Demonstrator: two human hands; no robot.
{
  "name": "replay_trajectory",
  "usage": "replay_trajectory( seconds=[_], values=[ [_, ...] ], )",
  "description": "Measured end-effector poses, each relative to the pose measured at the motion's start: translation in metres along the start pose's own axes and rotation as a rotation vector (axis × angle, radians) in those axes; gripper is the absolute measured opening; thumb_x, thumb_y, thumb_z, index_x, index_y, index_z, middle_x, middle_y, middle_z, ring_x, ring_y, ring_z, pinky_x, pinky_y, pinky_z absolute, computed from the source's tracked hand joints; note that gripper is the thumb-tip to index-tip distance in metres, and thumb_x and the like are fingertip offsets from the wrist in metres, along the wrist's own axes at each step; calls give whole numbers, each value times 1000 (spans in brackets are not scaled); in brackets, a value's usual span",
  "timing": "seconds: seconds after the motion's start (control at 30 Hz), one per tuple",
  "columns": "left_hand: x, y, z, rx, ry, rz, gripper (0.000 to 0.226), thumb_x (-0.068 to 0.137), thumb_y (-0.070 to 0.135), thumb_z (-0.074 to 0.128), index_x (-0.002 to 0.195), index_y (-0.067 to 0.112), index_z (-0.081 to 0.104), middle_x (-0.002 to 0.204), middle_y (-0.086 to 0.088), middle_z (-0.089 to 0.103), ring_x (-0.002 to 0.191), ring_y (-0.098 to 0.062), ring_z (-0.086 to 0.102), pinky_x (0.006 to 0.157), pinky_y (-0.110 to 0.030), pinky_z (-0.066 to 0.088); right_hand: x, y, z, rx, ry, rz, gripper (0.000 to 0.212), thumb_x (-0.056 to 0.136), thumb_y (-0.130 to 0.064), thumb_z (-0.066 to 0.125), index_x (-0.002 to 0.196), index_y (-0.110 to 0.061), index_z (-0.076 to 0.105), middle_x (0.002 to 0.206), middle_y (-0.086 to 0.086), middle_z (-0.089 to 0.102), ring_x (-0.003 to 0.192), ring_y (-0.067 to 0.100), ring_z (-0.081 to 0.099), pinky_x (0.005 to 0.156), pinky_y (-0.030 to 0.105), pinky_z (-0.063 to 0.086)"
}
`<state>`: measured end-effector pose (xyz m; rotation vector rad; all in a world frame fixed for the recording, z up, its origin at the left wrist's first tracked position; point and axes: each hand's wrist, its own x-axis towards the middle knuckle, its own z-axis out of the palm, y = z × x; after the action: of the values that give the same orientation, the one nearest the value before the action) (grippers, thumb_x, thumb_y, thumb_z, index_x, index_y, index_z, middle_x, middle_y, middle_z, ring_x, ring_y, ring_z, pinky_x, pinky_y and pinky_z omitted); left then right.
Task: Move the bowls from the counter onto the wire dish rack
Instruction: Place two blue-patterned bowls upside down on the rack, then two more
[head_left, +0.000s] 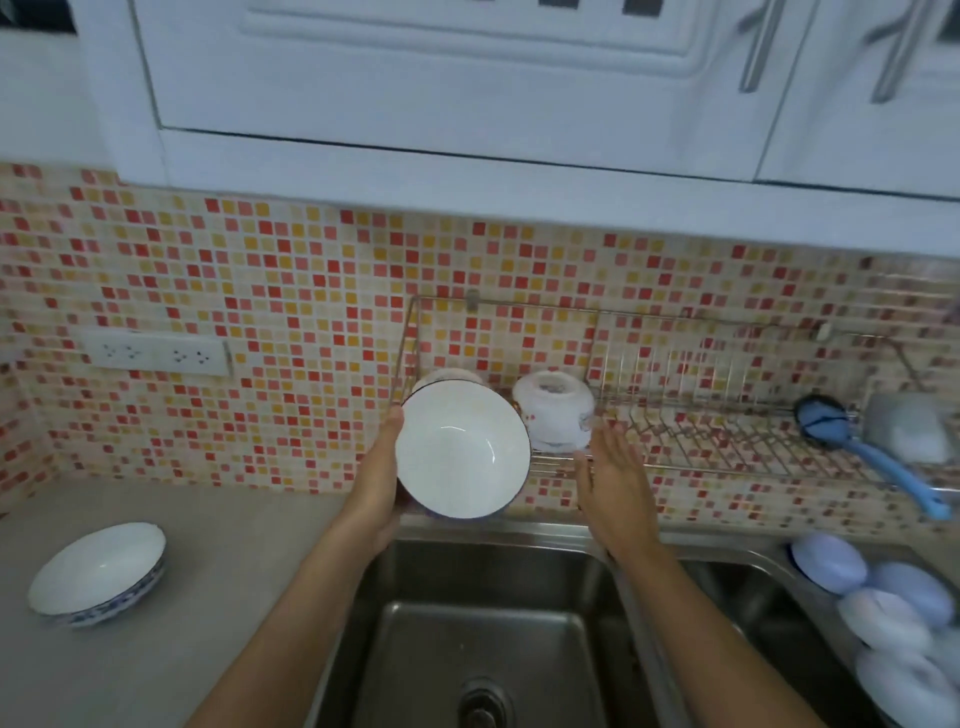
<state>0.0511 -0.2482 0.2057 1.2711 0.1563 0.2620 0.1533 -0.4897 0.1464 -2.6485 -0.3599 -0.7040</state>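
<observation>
My left hand (379, 483) grips a white bowl with a dark rim (462, 449), tilted with its inside facing me, at the left end of the wire dish rack (727, 441). Behind that bowl another bowl (449, 375) peeks out on the rack. A white patterned bowl (555, 408) sits upside down on the rack just to the right. Beside it my right hand (615, 486) hovers with straight fingers and holds nothing. A white bowl with a blue patterned outside (98, 574) stands upright on the counter at the far left.
A steel sink (488, 623) lies directly below my arms. A blue-handled brush (862, 452) and a grey sponge holder (909, 434) occupy the rack's right end. Several pale blue and white dishes (883, 613) are stacked at the right. A wall socket (156, 353) is on the tiled wall.
</observation>
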Motion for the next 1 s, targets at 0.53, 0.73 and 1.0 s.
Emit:
replay_trajectory(
  seconds=[0.53, 0.73, 1.0],
  values=[
    [91, 31, 126, 329, -93, 403, 64, 77, 32, 75, 134, 32, 47, 113, 28, 48, 90, 23, 51, 64, 0, 44, -2, 31, 29, -115, 133, -102, 50, 98, -30, 29, 123, -2, 62, 127, 13, 63, 122, 24, 58, 111, 43, 29],
    [121, 4, 144, 918, -168, 789, 73, 72, 40, 76, 136, 27, 45, 140, 5, 39, 127, -6, 29, 102, -9, 20, -2, 31, 35, -89, 220, -126, 45, 92, -24, 40, 122, 0, 63, 126, 15, 63, 121, 24, 59, 111, 41, 33],
    [151, -30, 136, 1266, -263, 892, 76, 71, 39, 78, 137, 23, 45, 143, -8, 42, 132, -25, 29, 113, -52, 24, -3, 32, 36, -69, 317, -145, 43, 93, -26, 41, 120, -3, 66, 124, 11, 66, 120, 22, 59, 110, 41, 35]
  ],
)
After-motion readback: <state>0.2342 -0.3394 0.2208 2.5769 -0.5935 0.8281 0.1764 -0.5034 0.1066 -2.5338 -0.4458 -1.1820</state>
